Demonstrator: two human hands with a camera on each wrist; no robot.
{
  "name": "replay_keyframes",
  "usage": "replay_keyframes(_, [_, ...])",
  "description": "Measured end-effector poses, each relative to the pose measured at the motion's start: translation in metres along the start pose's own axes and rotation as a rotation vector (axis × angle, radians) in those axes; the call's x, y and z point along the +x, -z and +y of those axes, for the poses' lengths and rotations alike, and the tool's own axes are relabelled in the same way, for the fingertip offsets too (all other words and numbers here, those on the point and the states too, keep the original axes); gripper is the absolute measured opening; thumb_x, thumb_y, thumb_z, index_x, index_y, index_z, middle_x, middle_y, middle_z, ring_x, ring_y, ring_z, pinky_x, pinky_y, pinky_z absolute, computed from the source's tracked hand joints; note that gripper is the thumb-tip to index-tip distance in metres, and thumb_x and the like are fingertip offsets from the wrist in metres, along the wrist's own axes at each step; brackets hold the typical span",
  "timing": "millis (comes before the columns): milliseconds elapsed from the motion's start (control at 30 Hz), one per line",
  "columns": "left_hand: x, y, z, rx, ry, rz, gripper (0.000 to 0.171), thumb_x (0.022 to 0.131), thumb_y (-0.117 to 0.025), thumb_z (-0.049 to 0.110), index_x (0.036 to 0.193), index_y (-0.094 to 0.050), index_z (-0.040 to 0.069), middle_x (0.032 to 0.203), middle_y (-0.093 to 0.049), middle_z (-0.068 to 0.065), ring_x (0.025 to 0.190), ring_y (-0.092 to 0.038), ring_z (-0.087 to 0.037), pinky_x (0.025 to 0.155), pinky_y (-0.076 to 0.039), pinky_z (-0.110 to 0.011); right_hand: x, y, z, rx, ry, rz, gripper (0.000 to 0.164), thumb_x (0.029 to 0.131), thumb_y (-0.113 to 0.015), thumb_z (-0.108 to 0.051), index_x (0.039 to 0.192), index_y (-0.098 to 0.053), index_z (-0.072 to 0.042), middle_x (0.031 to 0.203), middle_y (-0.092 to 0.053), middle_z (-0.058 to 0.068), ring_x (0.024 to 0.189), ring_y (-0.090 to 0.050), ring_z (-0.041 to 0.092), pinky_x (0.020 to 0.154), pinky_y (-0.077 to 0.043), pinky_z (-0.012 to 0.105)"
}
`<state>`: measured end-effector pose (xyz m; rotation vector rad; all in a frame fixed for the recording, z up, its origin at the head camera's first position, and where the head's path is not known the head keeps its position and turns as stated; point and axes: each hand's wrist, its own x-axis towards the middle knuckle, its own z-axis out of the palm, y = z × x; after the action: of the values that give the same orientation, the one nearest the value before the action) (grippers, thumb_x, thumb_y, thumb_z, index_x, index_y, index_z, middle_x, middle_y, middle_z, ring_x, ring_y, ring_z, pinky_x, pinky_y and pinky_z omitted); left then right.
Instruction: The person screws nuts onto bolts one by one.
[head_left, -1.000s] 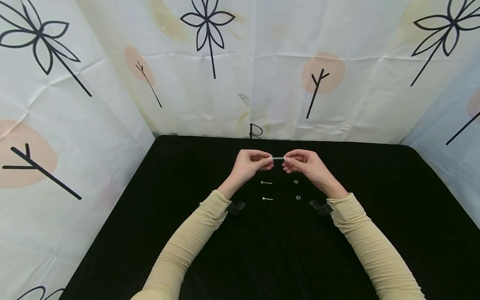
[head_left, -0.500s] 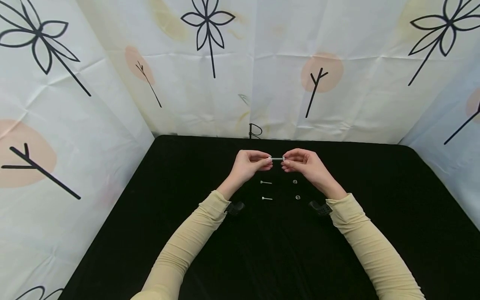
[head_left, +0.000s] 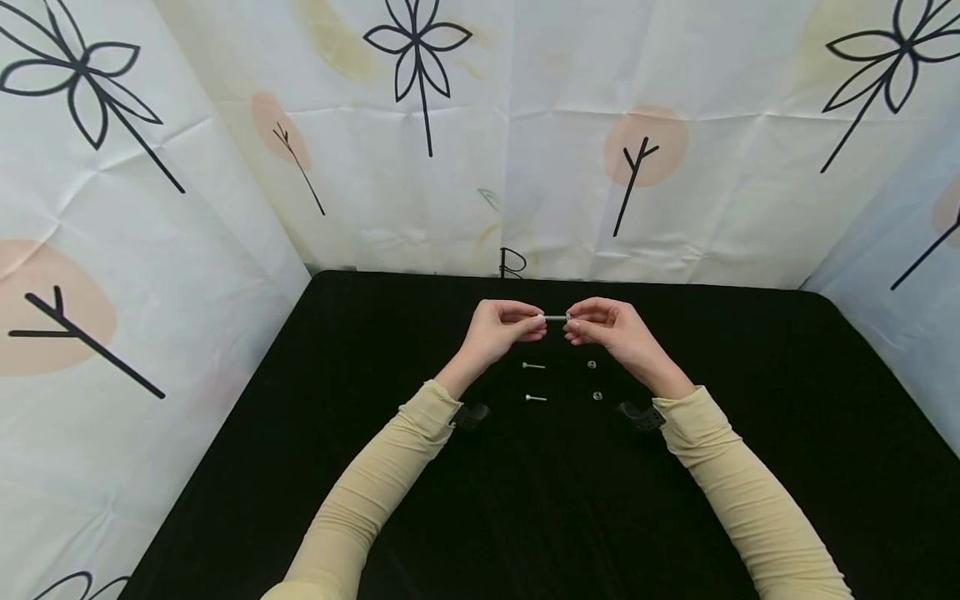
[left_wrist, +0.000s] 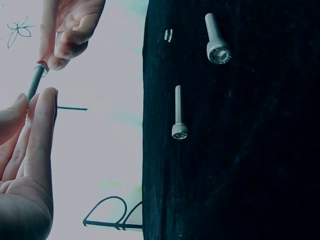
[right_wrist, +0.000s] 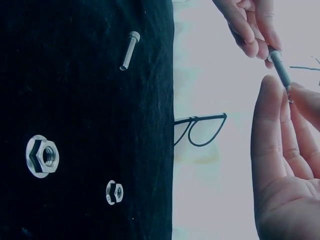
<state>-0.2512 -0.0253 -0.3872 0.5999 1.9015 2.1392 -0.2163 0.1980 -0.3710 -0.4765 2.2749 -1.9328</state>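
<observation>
Both hands meet over the far part of the table, with a socket-head bolt held level between them. My left hand pinches its head end between thumb and fingers. At the other end, my right hand pinches a flange nut, mostly covered by the fingertips. The bolt's bare shank shows between the two sets of fingertips. Nearer than the hands lie two more socket-head bolts, one behind the other. To their right are two flange nuts.
A black cloth covers the table. White curtains printed with flowers and trees stand behind it and at both sides. Each wrist carries a dark strapped device below the pale yellow sleeve.
</observation>
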Motion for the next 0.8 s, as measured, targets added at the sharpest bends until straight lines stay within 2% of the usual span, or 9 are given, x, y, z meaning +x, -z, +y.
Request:
replay_keyframes(133, [0.0007, -0.0005, 0.0018, 0.000, -0.007, 0.001, 0.022, 0.087, -0.068, 0.001, 0.103, -0.066, -0.014, 0.091, -0.070, -0.019, 0.080, -0.071, -0.025, 0.076, -0.060, -0.037, 0.0016, -0.0003, -0.0013, -0.012, -0.031, 0.009, 0.038, 0.098, -0.058, -0.020, 0.116, -0.053, 0.013, 0.097, -0.066, 0.020, 0.086, -0.067, 0.027, 0.078, -0.059, 0.035])
replay_keyframes(233, [0.0008, -0.0007, 0.0030, -0.004, -0.002, 0.004, 0.023, 0.087, -0.068, 0.001, 0.104, -0.065, -0.015, 0.091, -0.070, -0.020, 0.080, -0.071, -0.025, 0.075, -0.060, -0.037, 0.0021, -0.0001, -0.0005, 0.014, -0.012, -0.004, 0.040, 0.097, -0.059, -0.017, 0.120, -0.049, 0.015, 0.099, -0.066, 0.020, 0.089, -0.066, 0.029, 0.080, -0.058, 0.036])
replay_keyframes(400, [0.0005, -0.0013, 0.0028, -0.004, 0.004, 0.009, 0.022, 0.087, -0.068, 0.001, 0.103, -0.066, -0.014, 0.091, -0.070, -0.020, 0.080, -0.071, -0.025, 0.075, -0.060, -0.037, 0.0013, 0.0000, 0.0002, 0.026, 0.028, -0.012, 0.034, 0.094, -0.062, -0.009, 0.118, -0.051, 0.013, 0.102, -0.067, 0.017, 0.090, -0.068, 0.024, 0.082, -0.058, 0.038])
replay_keyframes(633, [0.0000, -0.0013, 0.0038, 0.002, -0.003, 0.010, 0.019, 0.087, -0.069, 0.001, 0.101, -0.067, -0.012, 0.089, -0.071, -0.020, 0.079, -0.071, -0.025, 0.075, -0.060, -0.037, -0.0002, -0.0017, -0.0016, 0.019, -0.029, 0.001, 0.040, 0.097, -0.059, -0.020, 0.120, -0.053, 0.013, 0.105, -0.061, 0.031, 0.087, -0.067, 0.024, 0.080, -0.058, 0.036])
replay_keyframes(800, [0.0005, -0.0005, 0.0055, 0.005, -0.004, 0.011, 0.019, 0.087, -0.068, 0.001, 0.101, -0.068, -0.012, 0.090, -0.071, -0.019, 0.080, -0.071, -0.025, 0.076, -0.059, -0.038, 0.0009, -0.0015, -0.0028, 0.022, 0.012, -0.012, 0.040, 0.095, -0.061, -0.012, 0.124, -0.048, 0.013, 0.108, -0.062, 0.026, 0.093, -0.066, 0.028, 0.084, -0.056, 0.042])
